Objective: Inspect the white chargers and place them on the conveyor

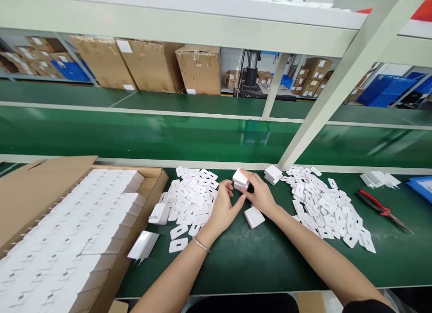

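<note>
My right hand pinches a white power adapter between thumb and fingers, near the middle of the bench. The part under the fingertips is hidden. Just left of it, my left hand has its thumb apart from half-curled fingers, with nothing visible in it. Another white adapter lies on the green bench below the hands, and more white adapters sit behind the right hand. A pile of small white flat pieces with slots spreads beside my left hand. A similar pile of slotted pieces lies right of my right forearm.
An open cardboard box with rows of white adapters stands at left, two adapters beside it. Red-handled pliers, several adapters and a blue folder lie at right. A slanted shelf post meets the bench's back edge.
</note>
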`<state>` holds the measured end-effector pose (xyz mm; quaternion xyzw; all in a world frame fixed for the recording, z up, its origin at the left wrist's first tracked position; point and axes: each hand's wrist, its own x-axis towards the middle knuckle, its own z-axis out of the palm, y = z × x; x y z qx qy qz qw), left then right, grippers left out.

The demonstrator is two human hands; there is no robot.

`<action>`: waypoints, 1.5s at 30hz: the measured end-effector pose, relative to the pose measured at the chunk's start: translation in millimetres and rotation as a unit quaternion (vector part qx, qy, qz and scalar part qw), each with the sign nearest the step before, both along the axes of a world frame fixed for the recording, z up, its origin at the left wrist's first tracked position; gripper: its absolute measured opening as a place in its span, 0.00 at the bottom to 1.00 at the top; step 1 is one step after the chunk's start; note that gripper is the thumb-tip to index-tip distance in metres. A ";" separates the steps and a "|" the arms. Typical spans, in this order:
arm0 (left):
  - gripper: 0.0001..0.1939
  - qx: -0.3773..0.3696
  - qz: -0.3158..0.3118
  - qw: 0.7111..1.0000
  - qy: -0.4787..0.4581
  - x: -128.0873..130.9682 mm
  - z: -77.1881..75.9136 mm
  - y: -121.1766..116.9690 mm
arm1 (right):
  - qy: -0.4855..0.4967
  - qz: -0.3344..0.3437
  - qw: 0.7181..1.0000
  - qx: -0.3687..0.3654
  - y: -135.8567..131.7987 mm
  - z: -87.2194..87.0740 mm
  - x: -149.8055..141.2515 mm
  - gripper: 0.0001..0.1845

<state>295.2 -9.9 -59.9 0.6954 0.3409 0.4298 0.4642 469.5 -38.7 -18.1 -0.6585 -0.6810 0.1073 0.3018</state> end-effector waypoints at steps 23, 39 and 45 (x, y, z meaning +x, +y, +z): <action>0.22 0.103 0.023 0.986 -0.127 -6.4 11.5 -27.0 | -0.236 -0.229 0.939 0.099 -82.3 50.8 43.9 0.11; 0.18 0.078 -0.135 0.979 -0.129 -3.7 13.4 -37.8 | -0.300 -0.376 0.874 -0.069 -87.7 22.4 113.9 0.14; 0.15 0.004 -0.182 0.968 -0.175 -4.1 16.8 -40.7 | -0.102 -0.267 0.957 0.048 -96.0 46.5 87.3 0.10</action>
